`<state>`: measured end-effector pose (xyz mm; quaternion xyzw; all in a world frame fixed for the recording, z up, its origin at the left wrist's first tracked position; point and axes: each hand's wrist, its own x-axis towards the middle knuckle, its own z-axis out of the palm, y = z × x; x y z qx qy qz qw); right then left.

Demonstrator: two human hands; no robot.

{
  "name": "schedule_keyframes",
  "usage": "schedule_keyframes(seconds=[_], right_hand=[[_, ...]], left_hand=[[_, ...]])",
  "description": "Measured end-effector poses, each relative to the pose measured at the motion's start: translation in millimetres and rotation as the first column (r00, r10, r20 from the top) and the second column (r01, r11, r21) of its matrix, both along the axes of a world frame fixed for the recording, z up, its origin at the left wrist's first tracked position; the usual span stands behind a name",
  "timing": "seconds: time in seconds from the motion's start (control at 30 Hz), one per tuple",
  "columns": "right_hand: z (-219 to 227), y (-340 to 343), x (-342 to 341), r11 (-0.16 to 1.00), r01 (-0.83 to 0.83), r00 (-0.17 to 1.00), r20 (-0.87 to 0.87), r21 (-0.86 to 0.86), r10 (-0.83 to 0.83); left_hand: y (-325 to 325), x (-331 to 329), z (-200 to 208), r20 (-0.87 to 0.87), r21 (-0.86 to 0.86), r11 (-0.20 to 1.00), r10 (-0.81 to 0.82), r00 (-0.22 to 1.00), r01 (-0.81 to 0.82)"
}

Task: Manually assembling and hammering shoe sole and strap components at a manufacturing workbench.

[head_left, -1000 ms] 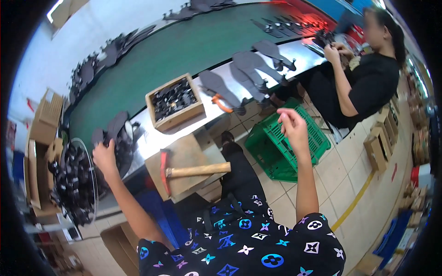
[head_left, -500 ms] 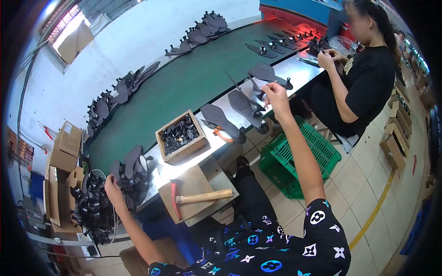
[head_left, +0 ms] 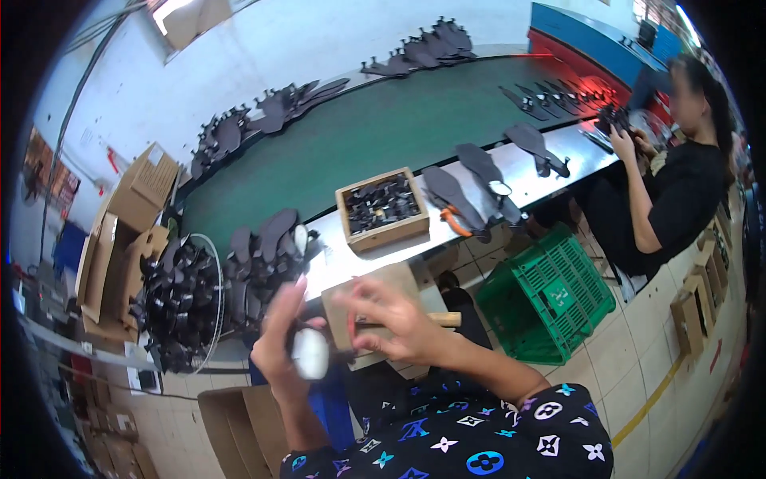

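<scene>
My left hand (head_left: 279, 345) is raised in front of me, shut on a dark shoe sole piece with a white oval patch (head_left: 309, 354). My right hand (head_left: 395, 321) is close beside it on the right, its fingers bent toward the piece; motion blur hides whether it pinches anything. Just behind both hands a wooden block (head_left: 381, 281) carries a hammer, of which only the wooden handle (head_left: 445, 319) shows past my right hand.
A wooden box of small black parts (head_left: 383, 209), black soles (head_left: 451, 191) and orange-handled pliers (head_left: 456, 223) lie on the metal table beside a green belt (head_left: 383, 128). A wire rack of soles (head_left: 179, 307) and cardboard boxes (head_left: 128, 215) stand left; a green crate (head_left: 550, 295) and a seated co-worker (head_left: 678, 191) are right.
My left hand came in from the sole rack holding a sole piece. My right hand drew back from the soles on the table and now sits next to the left hand.
</scene>
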<state>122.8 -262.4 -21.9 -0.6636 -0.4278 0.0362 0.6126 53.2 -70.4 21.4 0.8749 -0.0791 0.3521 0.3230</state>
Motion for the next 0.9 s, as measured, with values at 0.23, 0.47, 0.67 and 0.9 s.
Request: schedule_keyframes(seconds=[0.23, 0.47, 0.67, 0.9], right_hand=[[-124, -80, -27, 0.593, 0.58, 0.813, 0.447, -0.559, -0.374], [-163, -152, -87, 0.687, 0.578, 0.679, -0.206, -0.441, -0.704], [-120, -161, -110, 0.783, 0.574, 0.396, -0.755, -0.241, -0.523], [-118, -157, -65, 0.812, 0.55, 0.521, -0.679, -0.195, -0.517]], left_hand=[[-7, -30, -26, -0.081, -0.782, 0.606, -0.332, 0.94, 0.146], [-29, 37, -132, -0.463, 0.294, 0.898, 0.433, 0.773, -0.327], [-36, 141, -69, -0.346, 0.064, 0.995, -0.044, 0.937, 0.07], [-24, 268, -132, -0.336, 0.217, 0.968, -0.047, 0.941, 0.126]])
